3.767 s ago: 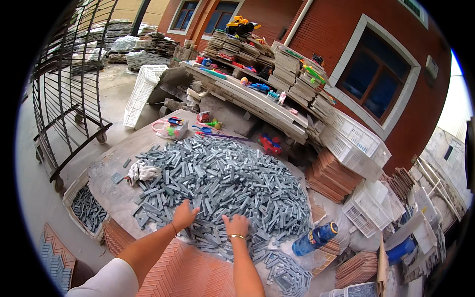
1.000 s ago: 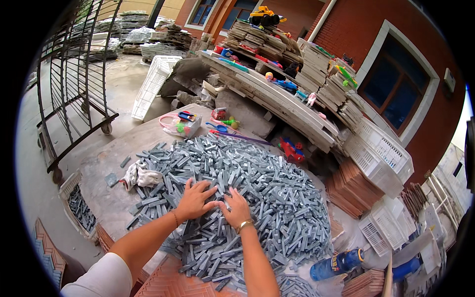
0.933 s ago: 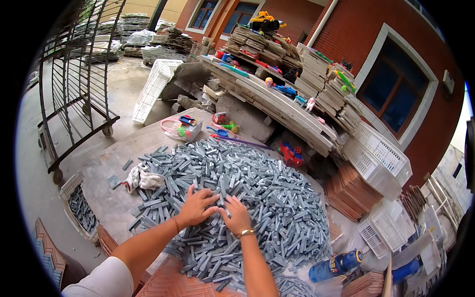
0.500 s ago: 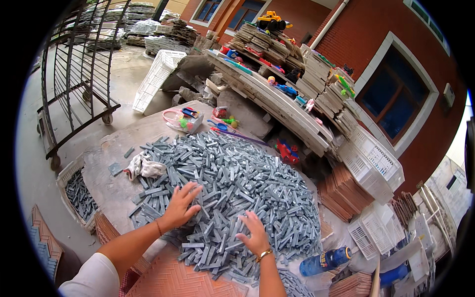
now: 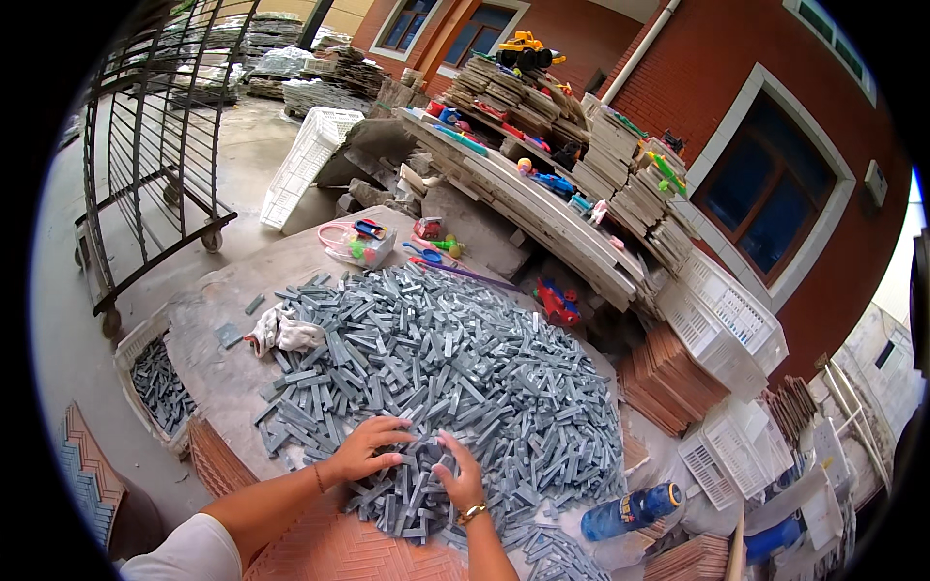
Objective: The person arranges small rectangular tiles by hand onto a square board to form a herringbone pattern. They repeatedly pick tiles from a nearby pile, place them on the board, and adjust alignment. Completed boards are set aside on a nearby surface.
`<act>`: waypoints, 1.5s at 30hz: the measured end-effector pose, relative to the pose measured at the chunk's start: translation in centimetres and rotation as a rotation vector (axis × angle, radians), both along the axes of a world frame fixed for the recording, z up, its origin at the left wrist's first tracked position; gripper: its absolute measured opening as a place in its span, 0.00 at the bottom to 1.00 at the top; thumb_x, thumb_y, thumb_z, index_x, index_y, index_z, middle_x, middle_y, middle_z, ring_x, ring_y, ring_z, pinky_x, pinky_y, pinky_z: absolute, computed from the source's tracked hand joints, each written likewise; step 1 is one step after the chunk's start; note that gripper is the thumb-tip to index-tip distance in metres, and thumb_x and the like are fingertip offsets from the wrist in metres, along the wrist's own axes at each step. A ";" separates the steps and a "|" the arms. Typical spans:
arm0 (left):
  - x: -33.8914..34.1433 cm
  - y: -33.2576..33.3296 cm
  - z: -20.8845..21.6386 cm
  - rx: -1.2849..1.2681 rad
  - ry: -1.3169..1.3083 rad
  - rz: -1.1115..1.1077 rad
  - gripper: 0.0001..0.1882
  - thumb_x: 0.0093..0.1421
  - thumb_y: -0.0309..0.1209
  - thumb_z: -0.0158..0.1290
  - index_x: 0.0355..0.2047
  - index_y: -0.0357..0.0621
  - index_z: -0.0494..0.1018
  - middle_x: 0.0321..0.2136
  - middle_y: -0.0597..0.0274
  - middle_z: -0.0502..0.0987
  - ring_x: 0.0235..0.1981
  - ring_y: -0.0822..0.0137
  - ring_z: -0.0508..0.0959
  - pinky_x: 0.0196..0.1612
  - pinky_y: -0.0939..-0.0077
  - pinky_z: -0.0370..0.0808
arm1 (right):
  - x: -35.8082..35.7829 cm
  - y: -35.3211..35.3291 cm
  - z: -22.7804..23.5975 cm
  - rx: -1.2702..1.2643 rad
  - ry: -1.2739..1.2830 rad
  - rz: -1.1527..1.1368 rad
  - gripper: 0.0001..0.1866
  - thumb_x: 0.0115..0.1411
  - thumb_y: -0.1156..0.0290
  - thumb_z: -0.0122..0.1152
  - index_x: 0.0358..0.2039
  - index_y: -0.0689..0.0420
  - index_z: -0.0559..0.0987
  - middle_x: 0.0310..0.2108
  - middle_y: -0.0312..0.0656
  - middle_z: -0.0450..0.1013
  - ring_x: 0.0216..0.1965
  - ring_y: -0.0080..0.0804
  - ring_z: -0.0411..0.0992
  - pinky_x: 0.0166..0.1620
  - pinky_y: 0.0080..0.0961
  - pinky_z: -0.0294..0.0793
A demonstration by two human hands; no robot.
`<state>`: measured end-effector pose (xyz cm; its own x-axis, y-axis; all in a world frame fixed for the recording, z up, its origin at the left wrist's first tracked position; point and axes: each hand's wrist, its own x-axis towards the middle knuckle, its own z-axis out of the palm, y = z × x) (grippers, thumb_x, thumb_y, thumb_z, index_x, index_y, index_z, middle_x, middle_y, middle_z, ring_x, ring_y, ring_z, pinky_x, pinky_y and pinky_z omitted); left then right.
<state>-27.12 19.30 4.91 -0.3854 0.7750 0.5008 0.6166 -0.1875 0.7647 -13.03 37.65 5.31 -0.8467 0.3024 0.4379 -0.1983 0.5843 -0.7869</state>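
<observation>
A heap of small grey stone strips (image 5: 465,358) covers the table in front of me. My left hand (image 5: 370,449) is low over its near part, fingers stretched to the right and thumb apart from them. Facing it, my right hand (image 5: 459,473) has its fingers pointing up and its thumb apart. Loose strips lie in the gap between both hands, touching or very near the fingertips; neither hand visibly grips one. Directly below the hands is an orange-brown herringbone-patterned panel (image 5: 358,550), partly covered by strips and my arms.
White work gloves (image 5: 283,331) lie at the heap's left edge. A crate of strips (image 5: 124,360) stands at the left, a blue bottle (image 5: 630,511) at the right. Brown panels (image 5: 668,373) are stacked beside white crates (image 5: 722,310). Toys lie on stacked boards (image 5: 542,223) behind.
Both hands have come down onto the near part of the heap and closer together. My right hand has moved left; my left hand has lowered toward me.
</observation>
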 end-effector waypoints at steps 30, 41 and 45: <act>10.2 -9.2 0.0 0.084 -0.523 -0.286 0.16 0.58 0.36 0.49 0.43 0.40 0.75 0.49 0.53 0.73 0.60 0.50 0.60 0.61 0.56 0.53 | 10.1 -12.8 1.4 0.129 0.013 -0.038 0.19 0.50 0.56 0.62 0.37 0.58 0.80 0.44 0.61 0.70 0.49 0.54 0.68 0.53 0.35 0.65; 10.8 -12.6 4.1 -0.240 0.106 0.143 0.18 0.52 0.39 0.55 0.40 0.41 0.73 0.45 0.53 0.73 0.45 0.53 0.71 0.50 0.64 0.67 | 13.1 -13.9 6.1 0.215 -0.391 -0.095 0.21 0.53 0.58 0.60 0.45 0.53 0.76 0.49 0.51 0.69 0.53 0.47 0.65 0.54 0.36 0.63; 6.5 -6.7 -0.4 -0.265 0.189 0.311 0.25 0.56 0.44 0.51 0.51 0.45 0.67 0.57 0.49 0.62 0.58 0.49 0.60 0.58 0.52 0.56 | 4.4 -8.1 0.6 0.402 -0.354 -0.208 0.27 0.57 0.54 0.53 0.54 0.55 0.68 0.57 0.58 0.58 0.59 0.55 0.56 0.59 0.38 0.55</act>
